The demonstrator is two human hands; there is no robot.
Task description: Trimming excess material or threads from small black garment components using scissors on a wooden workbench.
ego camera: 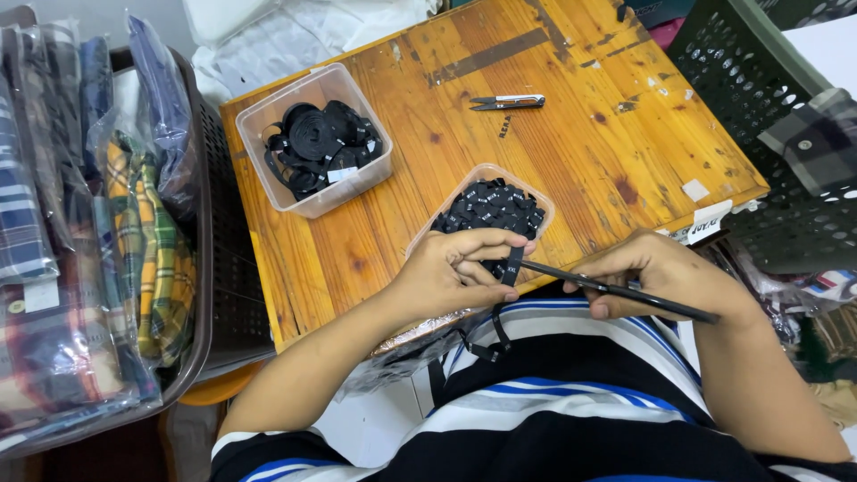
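Note:
My left hand (457, 270) pinches the end of a black label ribbon (500, 312), which hangs down in a loop over my striped shirt. My right hand (650, 272) grips a thin black rod-like tool (625, 291) whose tip meets the ribbon at my left fingers. Both hands are at the near edge of the wooden table (536, 116). Just beyond them stands a small clear tub (486, 210) heaped with cut black labels.
A larger clear box (314, 138) of coiled black ribbon sits at the table's left. Small snips (507, 103) lie near the far middle. A brown crate (210, 268) of bagged plaid shirts stands to the left, a dark mesh basket (759, 98) to the right.

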